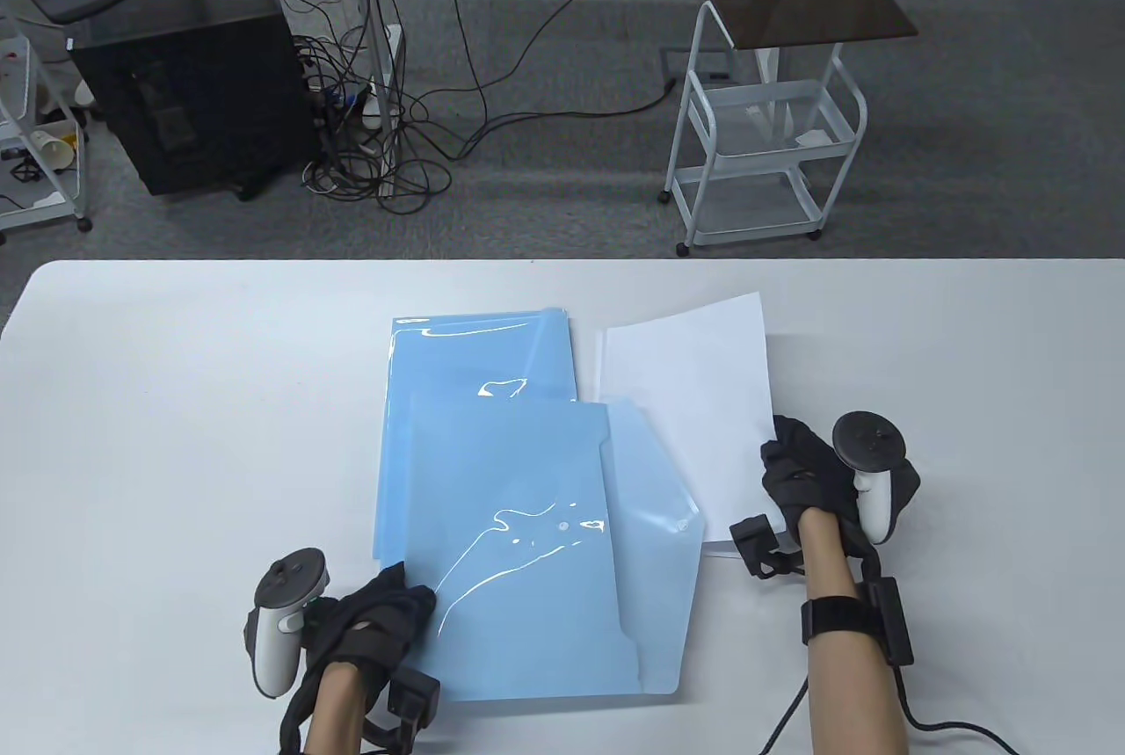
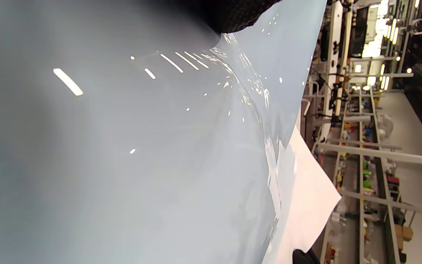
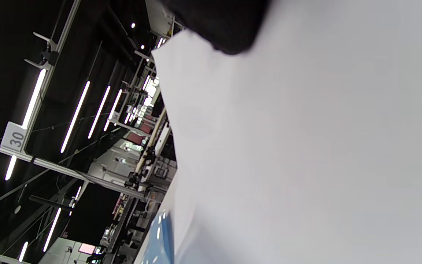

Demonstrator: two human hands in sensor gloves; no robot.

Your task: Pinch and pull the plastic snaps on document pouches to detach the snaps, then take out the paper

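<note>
A light-blue document pouch [image 1: 527,544] lies at the table's near middle, its flap [image 1: 655,518] folded open to the right, a small snap [image 1: 562,526] showing on its face. My left hand [image 1: 409,592] grips its near-left corner; the left wrist view shows the glossy pouch [image 2: 141,146] wrinkled under my fingertip [image 2: 240,14]. Behind it lies a stack of similar blue pouches [image 1: 479,359]. To the right, a white sheet of paper [image 1: 694,403] lies slanted over more white sheets. My right hand [image 1: 778,447] pinches its right edge; my dark fingertip [image 3: 218,25] rests on the paper [image 3: 306,146].
The white table [image 1: 176,403] has bare surface on the left and far right. Beyond its far edge, on the floor, stand a white wire trolley [image 1: 765,140], a black computer tower [image 1: 193,78] and a tangle of cables [image 1: 387,148].
</note>
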